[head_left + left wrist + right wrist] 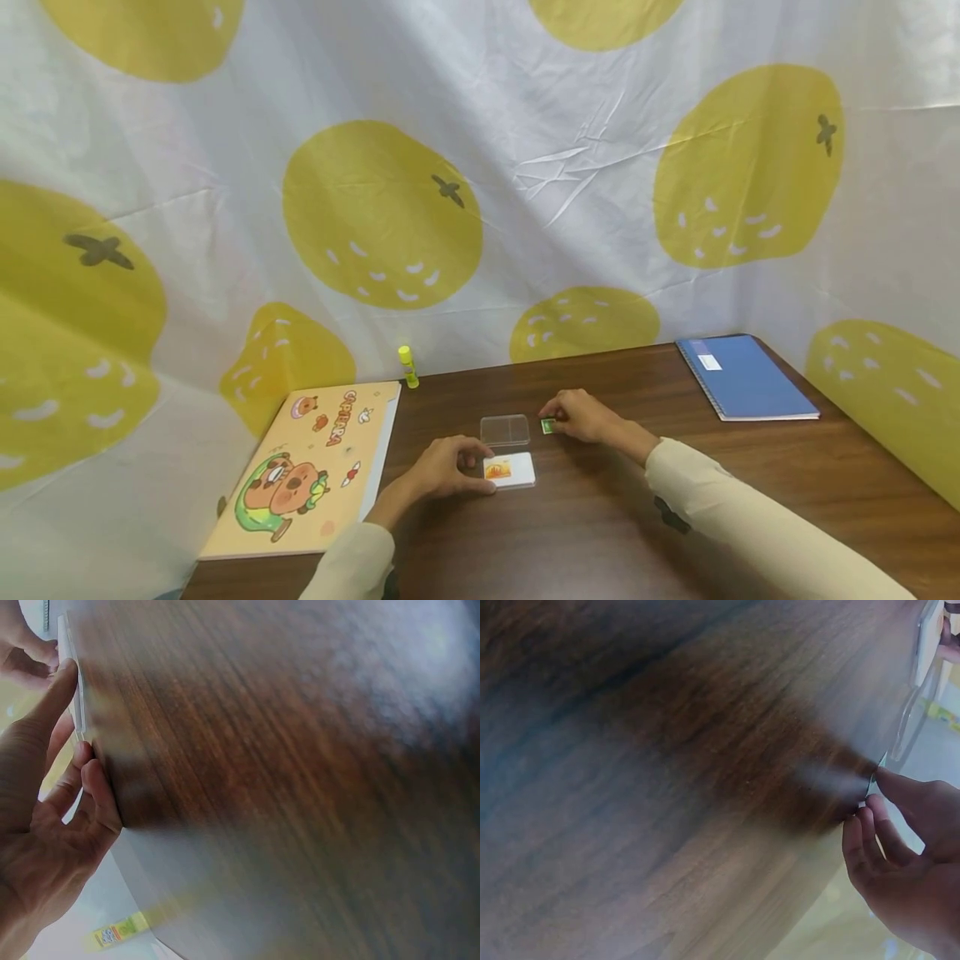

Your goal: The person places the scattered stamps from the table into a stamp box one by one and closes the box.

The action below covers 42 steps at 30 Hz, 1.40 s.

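My left hand point(442, 468) grips the left side of a shallow clear plastic case point(524, 483), thumb at the near edge and fingers at the far edge. White paper point(521, 468) fills the case, and a small orange-and-yellow picture piece point(498, 469) lies on its left part. Just beyond sits a clear, flat plastic lid or tray point(504, 430). To its right, my right hand point(588, 417) pinches a small green stamp-like piece point(548, 426) at the tabletop; in the right wrist view only a sliver of that piece shows by the thumb.
A yellow glue stick point(408, 367) stands at the back edge of the brown wooden table point(600, 533). At the left lies a large capybara-print folder or pad point(307, 475). A blue spiral notebook point(753, 379) is at the back right. A lemon-print curtain point(495, 208) hangs behind.
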Each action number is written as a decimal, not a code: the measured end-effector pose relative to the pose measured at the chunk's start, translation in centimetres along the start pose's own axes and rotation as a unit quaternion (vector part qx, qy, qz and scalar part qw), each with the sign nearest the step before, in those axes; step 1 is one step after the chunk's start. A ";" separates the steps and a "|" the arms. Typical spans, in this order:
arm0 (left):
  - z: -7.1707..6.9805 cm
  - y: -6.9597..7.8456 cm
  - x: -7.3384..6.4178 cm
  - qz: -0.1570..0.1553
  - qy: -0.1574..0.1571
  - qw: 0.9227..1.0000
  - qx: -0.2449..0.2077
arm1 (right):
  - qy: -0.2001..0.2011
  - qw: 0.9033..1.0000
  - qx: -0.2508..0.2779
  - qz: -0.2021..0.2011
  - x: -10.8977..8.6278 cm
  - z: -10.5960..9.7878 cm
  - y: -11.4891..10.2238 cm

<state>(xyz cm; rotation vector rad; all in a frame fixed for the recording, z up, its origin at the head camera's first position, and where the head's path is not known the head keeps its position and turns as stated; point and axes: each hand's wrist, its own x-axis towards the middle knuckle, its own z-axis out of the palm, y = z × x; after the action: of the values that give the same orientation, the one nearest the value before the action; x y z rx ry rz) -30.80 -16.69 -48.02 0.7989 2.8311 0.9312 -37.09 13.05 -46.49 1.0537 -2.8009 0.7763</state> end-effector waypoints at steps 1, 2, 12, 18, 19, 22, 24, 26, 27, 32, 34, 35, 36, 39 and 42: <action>0.0 0.0 0.0 0.000 0.001 1.000 0.001 | -0.004 1.000 -0.002 0.000 0.0 0.0 -0.1; 0.0 0.0 0.0 -0.001 0.001 1.000 0.001 | -0.006 1.000 -0.004 0.000 0.0 -0.1 -0.2; 0.0 0.1 0.1 -0.008 0.000 1.000 0.003 | -0.012 1.000 -0.019 0.007 -0.4 0.3 -1.0; 0.0 0.1 0.2 -0.002 0.000 1.000 0.004 | -0.010 1.000 -0.027 -0.007 -0.9 0.6 -1.4; 0.0 0.1 0.2 0.000 0.001 1.000 0.005 | -0.010 0.999 -0.030 -0.013 -1.0 0.7 -1.5; 0.0 0.0 0.1 0.001 0.002 1.000 0.007 | -0.008 0.999 -0.032 -0.026 -1.3 0.9 -1.7; 0.0 0.0 0.1 0.002 0.003 1.000 0.008 | -0.003 0.999 -0.034 -0.030 -1.5 1.0 -1.9; 0.0 0.0 0.0 0.002 0.003 1.000 0.006 | 0.002 0.999 -0.034 -0.027 -1.7 1.2 -2.0; 0.0 0.0 0.0 0.002 0.002 1.000 0.005 | 0.004 0.999 -0.032 -0.024 -1.8 1.2 -2.0; 0.1 -0.1 0.0 0.008 0.004 1.000 0.002 | 0.007 0.999 -0.016 -0.031 -2.1 1.4 -2.1; 0.1 -0.3 0.0 0.009 0.005 1.000 0.004 | 0.008 0.999 -0.014 -0.038 -2.3 1.5 -2.2; 0.1 -0.3 0.0 0.010 0.006 1.000 0.003 | 0.009 0.999 -0.014 -0.038 -2.3 1.5 -2.2; 0.1 -0.4 0.0 0.010 0.006 1.000 0.004 | 0.010 0.999 -0.013 -0.036 -2.4 1.5 -2.3; 0.2 -0.4 0.1 0.013 0.007 1.000 0.001 | 0.011 0.999 -0.010 -0.034 -2.7 1.4 -2.4; 0.4 -0.3 0.3 0.014 0.004 1.000 -0.002 | 0.005 0.999 -0.005 -0.031 -3.1 1.2 -2.3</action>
<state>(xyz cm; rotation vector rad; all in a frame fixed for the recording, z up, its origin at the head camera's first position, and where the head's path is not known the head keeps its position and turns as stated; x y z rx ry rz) -31.13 -16.49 -48.52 0.8395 2.8308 0.9459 -33.08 12.91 -47.17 1.1267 -2.7460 0.7591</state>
